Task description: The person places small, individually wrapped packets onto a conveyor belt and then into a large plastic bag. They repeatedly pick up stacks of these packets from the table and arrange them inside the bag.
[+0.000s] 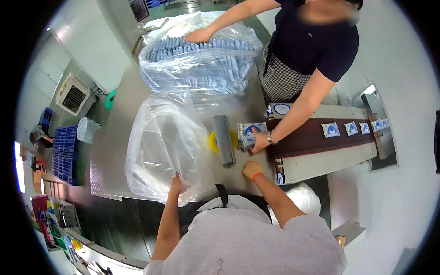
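One packed bag [192, 75] of blue packets is set beyond the grey roll [223, 140], apparently almost filled; the clear bag [153, 151] spread left of the roll seems unfilled. This clear bag is touched by the left hand [176, 184], though how firmly it is gripped cannot be told. Beside the roll's near end, the right hand [252, 170] is curled closed, with nothing seen held. Farther right, loose packets [330, 130] are left unbagged.

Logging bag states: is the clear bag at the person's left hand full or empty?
It looks empty: the clear bag at the left hand shows only folds of see-through film and no contents inside.
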Action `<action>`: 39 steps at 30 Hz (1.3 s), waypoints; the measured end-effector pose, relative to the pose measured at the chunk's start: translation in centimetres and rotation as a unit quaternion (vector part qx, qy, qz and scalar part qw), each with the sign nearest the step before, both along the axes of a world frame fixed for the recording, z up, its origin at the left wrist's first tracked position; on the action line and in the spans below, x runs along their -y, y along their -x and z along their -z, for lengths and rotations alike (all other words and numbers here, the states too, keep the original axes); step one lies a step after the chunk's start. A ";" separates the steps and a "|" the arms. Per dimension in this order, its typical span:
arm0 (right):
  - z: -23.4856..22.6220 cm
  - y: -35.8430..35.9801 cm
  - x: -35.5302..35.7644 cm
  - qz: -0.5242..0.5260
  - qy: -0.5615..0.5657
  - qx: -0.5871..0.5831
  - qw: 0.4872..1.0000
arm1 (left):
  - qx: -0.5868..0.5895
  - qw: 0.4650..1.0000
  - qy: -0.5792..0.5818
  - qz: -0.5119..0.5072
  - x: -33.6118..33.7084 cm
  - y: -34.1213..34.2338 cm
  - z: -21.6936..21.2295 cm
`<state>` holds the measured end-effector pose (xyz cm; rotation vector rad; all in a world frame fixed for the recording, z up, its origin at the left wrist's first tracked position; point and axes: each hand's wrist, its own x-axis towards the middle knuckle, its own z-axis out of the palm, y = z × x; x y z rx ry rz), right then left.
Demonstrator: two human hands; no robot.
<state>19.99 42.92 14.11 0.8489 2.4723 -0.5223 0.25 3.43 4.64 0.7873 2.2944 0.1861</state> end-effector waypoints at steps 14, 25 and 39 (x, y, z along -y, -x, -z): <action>-1.3 0.8 1.2 -0.007 0.009 -0.021 1.000 | -0.026 0.999 -0.018 -0.010 2.0 -0.8 0.8; -1.3 0.9 0.4 -0.019 -0.004 0.031 0.999 | -0.108 0.990 -0.016 0.087 0.2 -1.4 -1.1; -0.9 0.5 0.5 0.007 0.007 0.015 1.000 | -0.080 0.996 -0.015 0.036 0.7 -1.4 0.8</action>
